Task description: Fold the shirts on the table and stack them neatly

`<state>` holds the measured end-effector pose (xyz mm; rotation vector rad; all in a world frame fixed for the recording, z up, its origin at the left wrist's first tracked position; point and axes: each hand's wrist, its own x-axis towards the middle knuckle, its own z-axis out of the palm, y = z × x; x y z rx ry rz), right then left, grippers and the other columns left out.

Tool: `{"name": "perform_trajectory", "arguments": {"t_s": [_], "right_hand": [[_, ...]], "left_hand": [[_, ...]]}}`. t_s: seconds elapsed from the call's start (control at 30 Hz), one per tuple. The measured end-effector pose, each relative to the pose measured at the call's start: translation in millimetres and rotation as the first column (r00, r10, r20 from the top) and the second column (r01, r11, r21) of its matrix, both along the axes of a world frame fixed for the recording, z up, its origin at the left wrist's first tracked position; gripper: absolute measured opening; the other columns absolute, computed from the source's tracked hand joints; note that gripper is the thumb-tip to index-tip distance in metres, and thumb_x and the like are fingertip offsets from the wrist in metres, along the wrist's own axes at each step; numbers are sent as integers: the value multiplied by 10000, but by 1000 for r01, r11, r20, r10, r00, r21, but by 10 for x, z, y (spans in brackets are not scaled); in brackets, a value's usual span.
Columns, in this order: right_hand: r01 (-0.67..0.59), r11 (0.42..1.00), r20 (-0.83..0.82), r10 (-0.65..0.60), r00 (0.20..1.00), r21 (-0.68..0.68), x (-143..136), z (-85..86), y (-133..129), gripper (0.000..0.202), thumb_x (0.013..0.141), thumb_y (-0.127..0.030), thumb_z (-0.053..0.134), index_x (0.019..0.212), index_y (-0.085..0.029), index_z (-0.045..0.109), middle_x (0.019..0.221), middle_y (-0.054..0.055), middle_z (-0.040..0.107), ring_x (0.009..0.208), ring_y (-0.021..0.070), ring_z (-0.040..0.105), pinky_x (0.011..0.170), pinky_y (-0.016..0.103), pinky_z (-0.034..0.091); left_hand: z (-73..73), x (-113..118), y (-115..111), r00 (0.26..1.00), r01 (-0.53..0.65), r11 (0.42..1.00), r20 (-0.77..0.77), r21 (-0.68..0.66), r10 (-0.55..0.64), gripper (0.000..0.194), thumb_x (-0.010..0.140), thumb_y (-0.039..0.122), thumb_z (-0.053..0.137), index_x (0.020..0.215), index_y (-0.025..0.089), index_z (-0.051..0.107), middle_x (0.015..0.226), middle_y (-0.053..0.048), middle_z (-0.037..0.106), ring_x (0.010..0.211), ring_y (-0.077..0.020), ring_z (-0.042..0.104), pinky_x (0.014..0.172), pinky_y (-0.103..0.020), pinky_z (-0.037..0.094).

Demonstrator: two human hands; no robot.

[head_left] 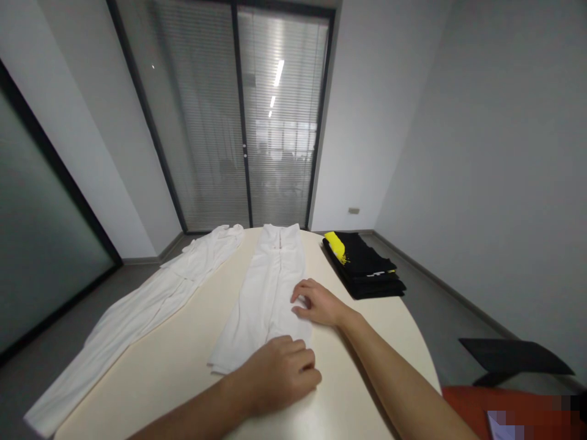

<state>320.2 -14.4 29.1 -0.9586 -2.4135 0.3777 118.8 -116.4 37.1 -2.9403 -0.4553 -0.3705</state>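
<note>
A white garment (270,287), folded into a long narrow strip, lies lengthwise down the middle of the cream table (183,373). My left hand (279,373) rests palm down on its near end, fingers curled over the hem. My right hand (316,302) presses flat on the garment's right edge, a little farther up, fingers spread and pointing left. Neither hand lifts the cloth.
A second white garment (137,311) lies stretched out along the table's left side, partly hanging over the edge. A stack of folded black clothes with a yellow patch (364,266) sits at the far right. A dark chair (513,357) stands beside the table at right.
</note>
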Motion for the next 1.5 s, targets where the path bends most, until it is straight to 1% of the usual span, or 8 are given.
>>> {"name": "perform_trajectory", "arguments": {"t_s": [0.1,0.23,0.4,0.53,0.67,0.93,1.33,1.5], "right_hand": [[-18,1000,20,17,1000,17,10,-1,3,195,790,-287,737,977,-233,716,1014,54,671,1001,223,580,920,362,446],[-61,998,39,60,997,7,-43,68,-43,184,762,-321,776,929,-253,744,981,36,689,974,219,603,919,360,437],[-211,964,64,224,973,-164,-274,224,-257,237,754,-327,775,982,-264,765,900,9,688,832,163,622,795,267,454],[-297,917,121,338,933,-265,-458,284,-411,380,734,-342,763,1110,-291,746,825,-21,652,710,124,578,682,223,418],[-280,916,162,335,928,-288,-534,272,-457,376,744,-273,700,1118,-277,735,730,-45,604,622,100,512,622,211,372],[-334,815,-41,359,933,-473,-460,358,-474,324,723,-124,609,1022,-176,724,660,-75,498,582,67,455,585,178,364],[-219,866,129,305,944,-450,-581,306,-531,285,710,-345,775,944,-212,684,681,-78,591,563,71,496,565,187,338],[-185,821,113,289,951,-540,-550,301,-500,266,698,-296,769,897,-195,624,723,-64,637,609,82,550,591,184,378]], "left_hand": [[173,-211,135,999,-46,991,-17,-122,45,176,912,378,605,864,213,567,829,-4,635,770,-173,570,658,-298,398],[357,-588,420,943,-325,902,-25,-285,332,77,869,276,598,913,213,598,876,7,667,784,-166,599,679,-274,395],[342,-870,638,879,-456,750,-112,-480,463,138,794,275,628,907,219,682,839,11,685,748,-157,603,672,-244,390],[262,-925,687,887,-425,607,-174,-672,429,318,695,287,706,1008,238,743,850,10,683,761,-157,605,657,-219,409],[230,-955,712,934,-319,543,-162,-776,318,314,673,209,690,968,248,787,835,14,668,770,-146,587,671,-206,421],[277,-938,650,930,-358,377,-290,-854,226,269,647,263,775,914,243,801,621,72,505,541,-86,438,486,-203,293],[271,-842,610,960,-243,281,-188,-928,208,190,709,255,736,883,181,757,629,68,525,591,-85,462,530,-189,332],[220,-799,593,960,-249,304,-193,-920,202,163,707,216,716,865,195,751,635,62,564,607,-94,502,549,-187,357]]}}
